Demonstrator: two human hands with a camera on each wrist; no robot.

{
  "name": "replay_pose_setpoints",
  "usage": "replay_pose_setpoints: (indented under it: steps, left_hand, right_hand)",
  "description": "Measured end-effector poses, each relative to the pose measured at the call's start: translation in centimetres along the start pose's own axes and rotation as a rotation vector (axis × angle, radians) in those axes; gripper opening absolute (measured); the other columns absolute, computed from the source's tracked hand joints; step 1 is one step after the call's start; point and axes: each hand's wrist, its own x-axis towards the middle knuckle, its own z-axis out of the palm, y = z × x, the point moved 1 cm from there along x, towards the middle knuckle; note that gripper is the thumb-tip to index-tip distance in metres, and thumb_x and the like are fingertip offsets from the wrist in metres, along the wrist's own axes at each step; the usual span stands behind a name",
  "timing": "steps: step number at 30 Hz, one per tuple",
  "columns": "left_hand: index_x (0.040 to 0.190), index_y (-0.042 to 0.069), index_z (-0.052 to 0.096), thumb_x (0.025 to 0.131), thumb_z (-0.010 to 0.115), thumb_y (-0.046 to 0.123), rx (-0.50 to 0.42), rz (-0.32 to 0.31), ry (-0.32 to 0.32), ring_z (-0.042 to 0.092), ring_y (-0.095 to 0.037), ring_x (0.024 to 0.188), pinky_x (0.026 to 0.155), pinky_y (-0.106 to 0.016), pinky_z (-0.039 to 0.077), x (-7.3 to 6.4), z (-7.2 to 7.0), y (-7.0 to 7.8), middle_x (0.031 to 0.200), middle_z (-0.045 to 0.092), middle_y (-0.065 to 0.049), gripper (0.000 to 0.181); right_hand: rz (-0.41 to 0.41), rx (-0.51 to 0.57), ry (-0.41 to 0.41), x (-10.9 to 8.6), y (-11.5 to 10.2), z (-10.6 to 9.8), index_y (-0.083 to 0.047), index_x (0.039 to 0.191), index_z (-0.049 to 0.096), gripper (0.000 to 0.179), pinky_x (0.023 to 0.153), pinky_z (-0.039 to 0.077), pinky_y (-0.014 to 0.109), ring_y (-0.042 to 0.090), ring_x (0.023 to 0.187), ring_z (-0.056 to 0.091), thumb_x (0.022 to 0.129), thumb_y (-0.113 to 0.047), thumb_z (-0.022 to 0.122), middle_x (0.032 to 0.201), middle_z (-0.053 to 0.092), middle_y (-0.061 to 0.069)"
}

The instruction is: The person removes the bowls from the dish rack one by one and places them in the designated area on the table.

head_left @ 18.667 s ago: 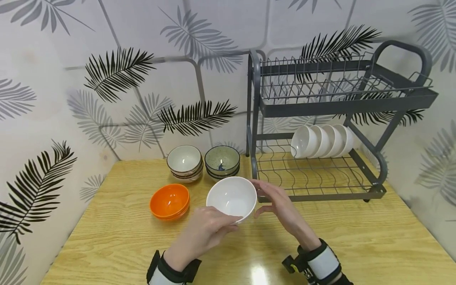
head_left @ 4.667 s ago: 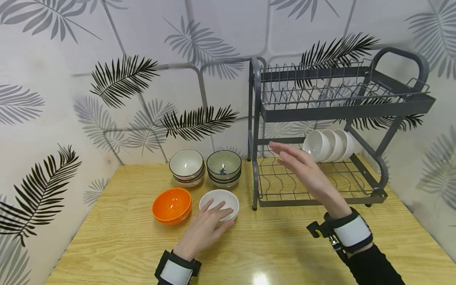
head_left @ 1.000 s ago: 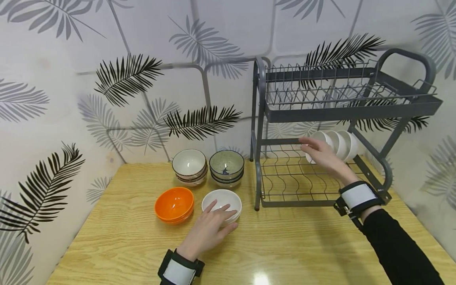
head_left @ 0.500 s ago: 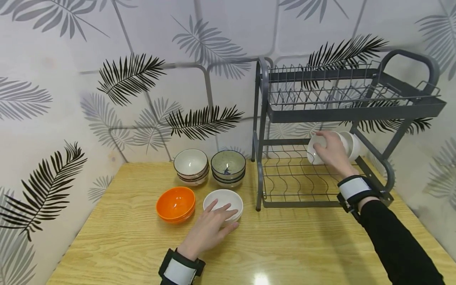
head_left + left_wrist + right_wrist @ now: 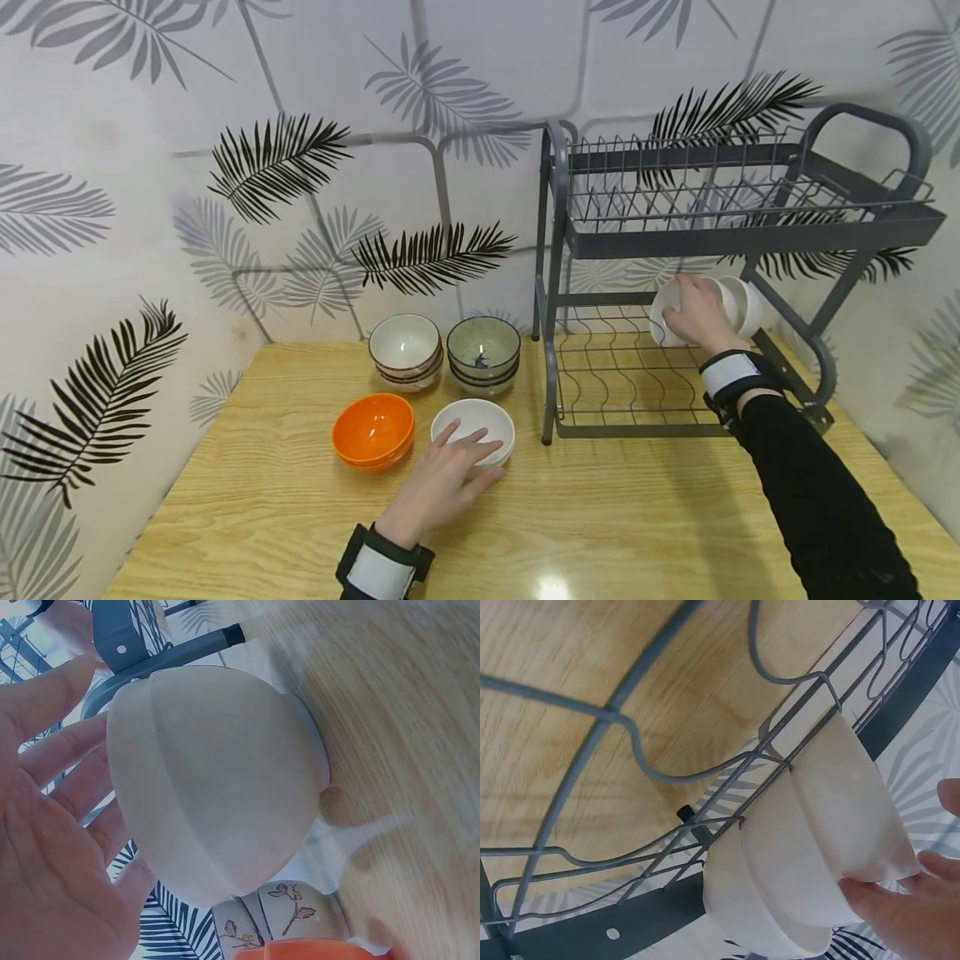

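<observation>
My right hand (image 5: 701,315) reaches into the lower tier of the dark grey dish rack (image 5: 637,431). It pinches the rim of the leftmost white bowl (image 5: 662,323), thumb inside and fingers behind. Two more white bowls (image 5: 750,307) stand on edge right behind it; the right wrist view has all three leaning on the wires. On the table, a stack of two white bowls (image 5: 467,417) sits upright. Over its near rim lies my left hand (image 5: 442,483), fingers spread and nearly straight; the left wrist view shows fingers (image 5: 71,750) beside the stacked bowls' outer wall (image 5: 225,780).
Orange bowls (image 5: 372,429) are stacked left of the white ones. Behind stand a stack of cream bowls (image 5: 405,346) with brown rims and a stack of green-grey bowls (image 5: 483,346). The rack's upper tier (image 5: 750,243) overhangs the right hand. A patterned wall closes the back.
Earliest, both hands were at a white bowl above the table; it now sits stacked there, and one bowl has left the rack. My right hand has since moved into the rack and gripped another.
</observation>
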Motion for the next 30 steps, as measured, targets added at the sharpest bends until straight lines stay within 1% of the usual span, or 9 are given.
replay_pose_setpoints:
  steps: [3,5,7,11,14,18,22,27,30]
  left_hand:
    - [0.124,0.009,0.066,0.094,0.059,0.033,0.001,0.007,0.005,0.051,-0.022,0.123,0.115,-0.05,0.022,0.0,-0.1,-0.1,0.125,0.064,-0.008,0.039]
    - [0.124,0.009,0.066,0.094,0.059,0.033,0.0,0.01,0.006,0.051,-0.022,0.124,0.116,-0.05,0.022,0.0,-0.1,-0.1,0.125,0.064,-0.008,0.039]
    - [0.124,0.009,0.066,0.094,0.059,0.033,-0.001,0.008,0.004,0.051,-0.021,0.124,0.116,-0.049,0.021,-0.1,-0.1,-0.1,0.125,0.064,-0.007,0.039]
    - [0.124,0.01,0.066,0.094,0.058,0.034,0.0,0.007,0.004,0.051,-0.02,0.124,0.116,-0.049,0.021,-0.1,-0.1,-0.1,0.124,0.065,-0.006,0.039]
    - [0.123,0.01,0.066,0.094,0.058,0.035,-0.002,0.008,0.008,0.051,-0.02,0.124,0.116,-0.049,0.021,-0.1,-0.1,-0.2,0.124,0.065,-0.006,0.039]
    - [0.123,0.01,0.067,0.095,0.057,0.037,-0.002,0.01,0.018,0.051,-0.02,0.123,0.116,-0.05,0.021,-0.1,-0.2,-0.2,0.124,0.065,-0.006,0.04]
    - [0.123,0.01,0.067,0.095,0.057,0.037,0.0,0.012,0.022,0.051,-0.021,0.123,0.115,-0.051,0.022,-0.1,-0.2,-0.3,0.124,0.065,-0.007,0.04]
    - [0.124,0.01,0.066,0.095,0.057,0.036,0.001,0.005,0.014,0.051,-0.02,0.123,0.116,-0.05,0.021,-0.1,-0.3,-0.3,0.124,0.065,-0.007,0.04]
    - [0.124,0.011,0.066,0.095,0.056,0.038,0.003,0.002,0.011,0.051,-0.02,0.123,0.116,-0.05,0.021,-0.2,-0.3,-0.4,0.124,0.065,-0.007,0.041]
  right_hand:
    - [0.023,-0.012,-0.037,0.3,-0.1,-0.1,0.021,0.142,0.016,0.065,0.104,0.028,0.068,0.058,0.125,0.024,0.092,-0.006,0.047,0.142,0.019,0.045]
    - [0.029,-0.011,-0.042,0.5,-0.4,-0.2,0.021,0.142,0.016,0.065,0.103,0.029,0.068,0.059,0.124,0.025,0.092,-0.005,0.048,0.141,0.019,0.045]
    - [0.026,-0.019,-0.032,0.6,-0.7,-0.1,0.02,0.142,0.019,0.064,0.102,0.031,0.068,0.058,0.123,0.027,0.09,-0.003,0.049,0.141,0.021,0.045]
    - [-0.001,-0.064,0.011,1.0,-0.9,0.3,0.018,0.139,0.031,0.056,0.095,0.039,0.067,0.058,0.117,0.035,0.088,0.002,0.05,0.137,0.025,0.042]
    - [-0.012,-0.084,0.035,1.2,-0.9,0.6,0.016,0.139,0.032,0.055,0.092,0.042,0.066,0.057,0.113,0.039,0.088,0.005,0.05,0.137,0.026,0.041]
    - [-0.019,-0.093,0.052,1.5,-0.9,0.9,0.012,0.141,0.032,0.055,0.091,0.042,0.066,0.056,0.109,0.04,0.09,0.006,0.052,0.137,0.027,0.038]
    - [-0.038,-0.141,0.06,1.6,-0.8,1.0,0.011,0.136,0.041,0.049,0.091,0.04,0.065,0.055,0.106,0.041,0.09,0.004,0.055,0.135,0.03,0.036]
    - [-0.09,-0.217,0.071,1.7,-0.5,1.1,0.011,0.135,0.043,0.05,0.099,0.033,0.065,0.053,0.114,0.039,0.088,0.004,0.059,0.134,0.034,0.035]
    - [-0.116,-0.249,0.091,1.6,-0.4,1.2,0.01,0.136,0.043,0.051,0.1,0.032,0.065,0.052,0.116,0.039,0.088,0.003,0.06,0.134,0.037,0.034]
